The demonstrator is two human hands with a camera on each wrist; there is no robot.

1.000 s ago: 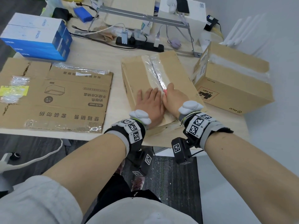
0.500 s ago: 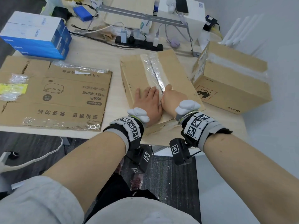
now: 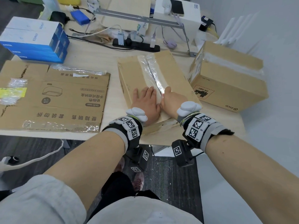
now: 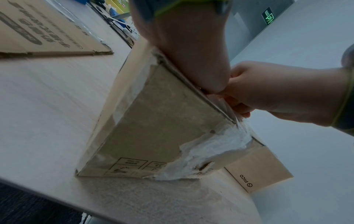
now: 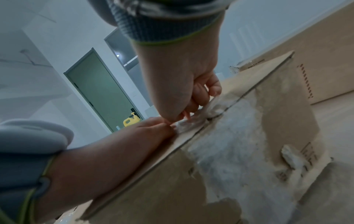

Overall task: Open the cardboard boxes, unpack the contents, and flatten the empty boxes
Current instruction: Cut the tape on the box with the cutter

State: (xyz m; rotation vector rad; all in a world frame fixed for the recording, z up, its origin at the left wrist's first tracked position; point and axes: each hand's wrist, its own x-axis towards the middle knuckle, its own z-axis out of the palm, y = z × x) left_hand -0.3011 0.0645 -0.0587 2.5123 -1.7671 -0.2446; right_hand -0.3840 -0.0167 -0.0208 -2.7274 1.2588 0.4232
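The right hand (image 3: 172, 101) curls its fingers down at the taped seam (image 3: 154, 75) of the cardboard box (image 3: 129, 75), so the head view hides its fingertips, and no view settles whether they pinch the tape or only press it. The left hand (image 3: 146, 102) covers the near part of the left flap. In the left wrist view the left hand's fingers are out of sight behind its own heel. The box's contents are hidden. The flattened cardboard (image 3: 53, 96) runs off the left edge, and its small print is unreadable.
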